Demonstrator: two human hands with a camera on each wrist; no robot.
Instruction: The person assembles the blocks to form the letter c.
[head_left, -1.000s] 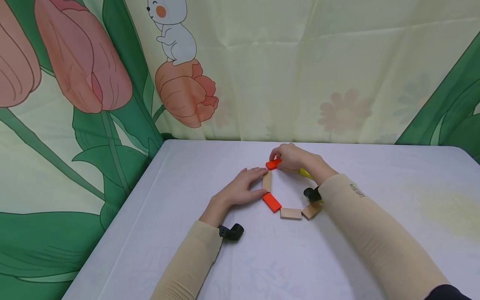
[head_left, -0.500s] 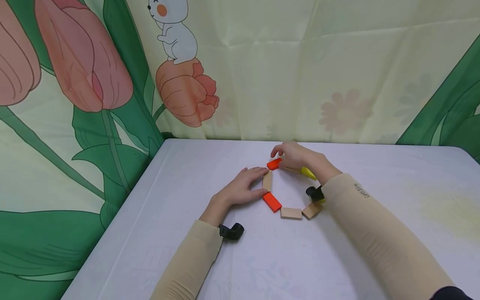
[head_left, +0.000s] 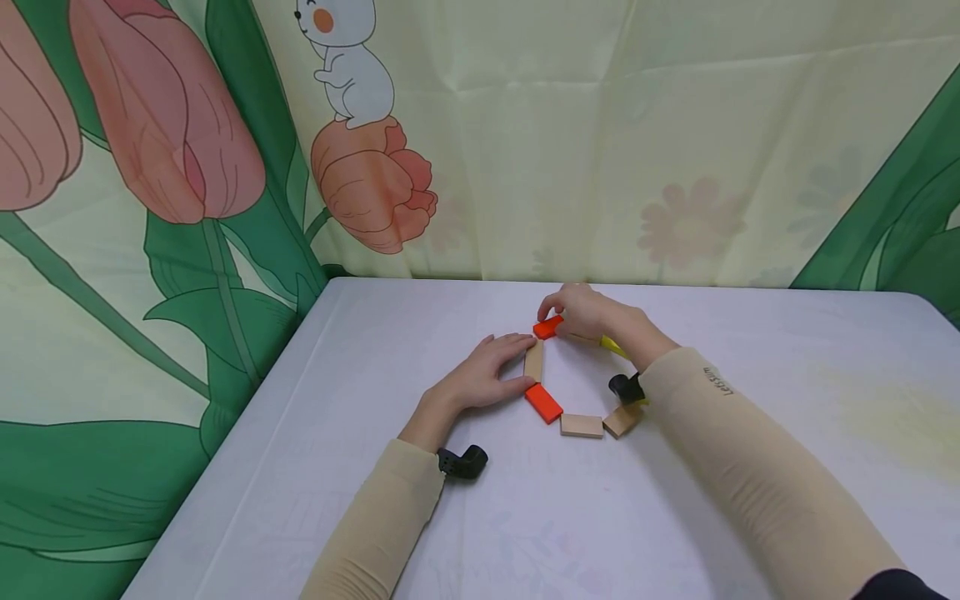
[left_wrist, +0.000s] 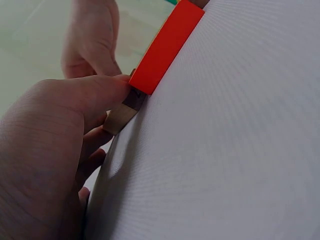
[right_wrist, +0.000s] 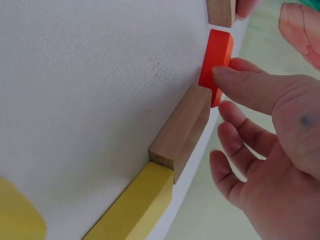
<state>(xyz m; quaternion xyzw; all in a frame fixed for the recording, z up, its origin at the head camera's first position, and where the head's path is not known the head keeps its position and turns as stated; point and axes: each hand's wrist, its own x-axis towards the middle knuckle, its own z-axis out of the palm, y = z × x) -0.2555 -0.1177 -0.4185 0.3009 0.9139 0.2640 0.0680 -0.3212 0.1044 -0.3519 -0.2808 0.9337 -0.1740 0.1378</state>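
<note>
Near the back of the table, my right hand (head_left: pixel 592 317) pinches a red block (head_left: pixel 548 327) between thumb and forefinger. Its other fingers are loosely bent off the table in the right wrist view. A plain wooden block (right_wrist: pixel 182 125) lies by one end of that red block; at the other end a narrow gap parts it from another wooden block (head_left: pixel 534 363). My left hand (head_left: pixel 480 377) holds this second block, thumb by its near end, fingertips by its far end. The thumb tip also meets the corner of a nearer red block (left_wrist: pixel 167 47).
The blocks form a ring on the white-covered table (head_left: pixel 487 533). Two plain blocks, one square-on (head_left: pixel 582 426) and one slanted (head_left: pixel 623 420), make its near side. A yellow block (right_wrist: pixel 132 205) continues it beyond the far wooden block. A flowered curtain (head_left: pixel 562 167) hangs behind.
My right hand shifts very slightly; its forefinger lifts a little off the far red block, then comes back down to it. The left hand stays in place.
</note>
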